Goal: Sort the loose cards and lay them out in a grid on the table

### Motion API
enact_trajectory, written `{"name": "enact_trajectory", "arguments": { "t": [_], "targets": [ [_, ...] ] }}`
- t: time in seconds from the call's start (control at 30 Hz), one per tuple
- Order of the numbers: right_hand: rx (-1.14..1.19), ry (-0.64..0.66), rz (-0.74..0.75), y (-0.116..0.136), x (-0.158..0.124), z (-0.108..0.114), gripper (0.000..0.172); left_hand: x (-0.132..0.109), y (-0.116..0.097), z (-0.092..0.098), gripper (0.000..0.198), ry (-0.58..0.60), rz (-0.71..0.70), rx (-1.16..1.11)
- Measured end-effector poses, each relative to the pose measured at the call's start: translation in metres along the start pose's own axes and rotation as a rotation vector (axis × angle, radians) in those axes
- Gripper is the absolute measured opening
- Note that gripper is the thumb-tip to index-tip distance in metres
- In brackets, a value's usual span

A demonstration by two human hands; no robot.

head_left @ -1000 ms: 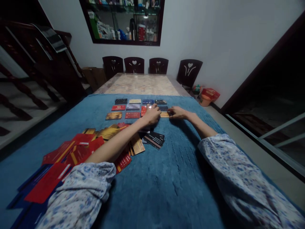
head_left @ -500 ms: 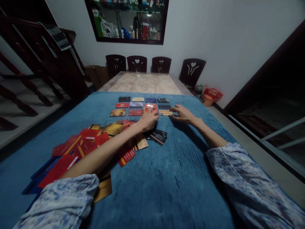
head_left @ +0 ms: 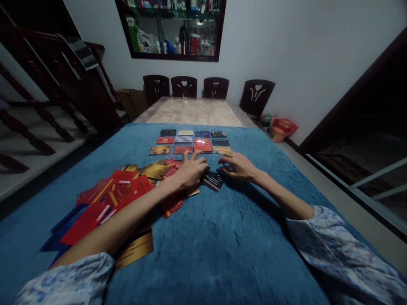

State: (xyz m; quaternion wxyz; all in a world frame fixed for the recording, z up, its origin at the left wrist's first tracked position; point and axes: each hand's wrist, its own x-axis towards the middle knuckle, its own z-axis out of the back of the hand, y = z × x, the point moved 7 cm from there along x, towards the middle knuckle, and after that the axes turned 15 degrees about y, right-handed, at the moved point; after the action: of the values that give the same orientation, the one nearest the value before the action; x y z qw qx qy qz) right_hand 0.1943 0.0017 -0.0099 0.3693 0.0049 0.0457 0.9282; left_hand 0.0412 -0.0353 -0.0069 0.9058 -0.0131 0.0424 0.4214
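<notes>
My left hand (head_left: 190, 170) is over the right end of a loose heap of cards, fingers spread and bent; no card shows in its grip. Beside its fingertips lie several black cards (head_left: 212, 180), fanned out. My right hand (head_left: 237, 166) hovers to the right of them, fingers curved and apart, with nothing visible in it. Beyond both hands, small card stacks stand in rows. The front row has a gold stack (head_left: 159, 150), a red stack (head_left: 182, 150) and a yellowish stack (head_left: 221, 150). A taller red stack (head_left: 202, 145) sits just behind my left fingers.
Red cards (head_left: 92, 218), blue cards (head_left: 65, 228) and gold cards (head_left: 136, 250) spread around and under my left forearm. A blue cloth (head_left: 222, 250) covers the near table, with bare marble tabletop (head_left: 193, 111) beyond. Dark chairs (head_left: 216, 87) stand at the far end.
Both hands have drawn back toward me from the stacks. My left hand has left the tall red stack for the loose cards; my right has moved off the yellowish stack toward the black cards.
</notes>
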Motion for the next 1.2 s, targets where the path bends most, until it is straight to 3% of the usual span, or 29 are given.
{"name": "enact_trajectory", "arguments": {
  "t": [0.2,0.63,1.2],
  "targets": [
    [-0.012,0.029,0.074,0.030,-0.010,-0.003,0.028,-0.011,-0.004,-0.008,0.037,0.037,-0.036,-0.029],
    [-0.124,0.126,0.102,0.057,-0.013,-0.014,0.056,-0.014,-0.019,-0.010,0.030,0.050,-0.143,-0.009],
    [-0.139,0.311,-0.020,0.053,-0.015,-0.010,0.044,-0.013,-0.024,-0.015,0.028,-0.009,-0.197,-0.064]
  ]
}}
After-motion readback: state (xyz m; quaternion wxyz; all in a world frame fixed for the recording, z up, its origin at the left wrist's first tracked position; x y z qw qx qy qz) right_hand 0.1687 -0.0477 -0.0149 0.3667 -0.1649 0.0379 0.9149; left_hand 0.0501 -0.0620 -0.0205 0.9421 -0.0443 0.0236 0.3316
